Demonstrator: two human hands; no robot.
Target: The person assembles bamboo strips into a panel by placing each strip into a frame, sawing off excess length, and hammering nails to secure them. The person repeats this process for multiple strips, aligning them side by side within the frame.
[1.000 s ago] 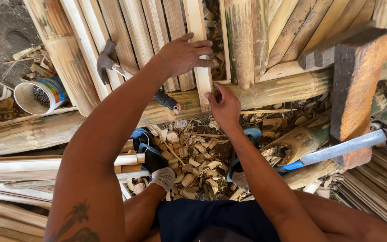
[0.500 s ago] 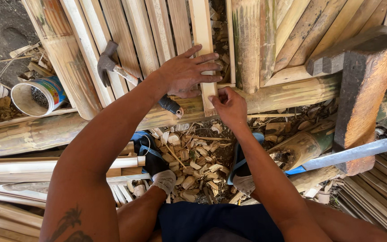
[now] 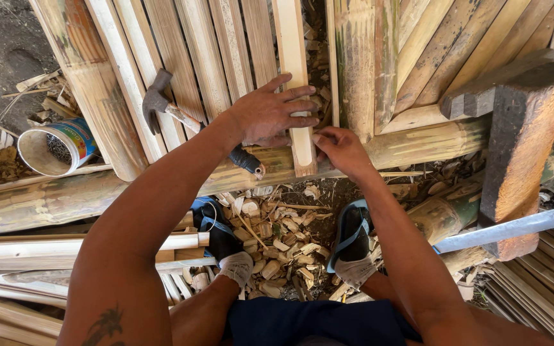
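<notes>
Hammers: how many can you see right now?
1. The hammer lies on the bamboo slats, its handle running under the left hand. Others may be hidden under the scraps.

bright daylight, sharp pic, slight edge distortion.

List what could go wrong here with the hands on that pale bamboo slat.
1. The left hand lies flat on the pale bamboo slat while the right hand pinches beside its lower end; raw split edges could splinter fingers.
2. The grey-headed claw hammer rests loose on the sloping slats and might slide down.
3. Wood chips underfoot may make the sandalled feet slip.
</notes>
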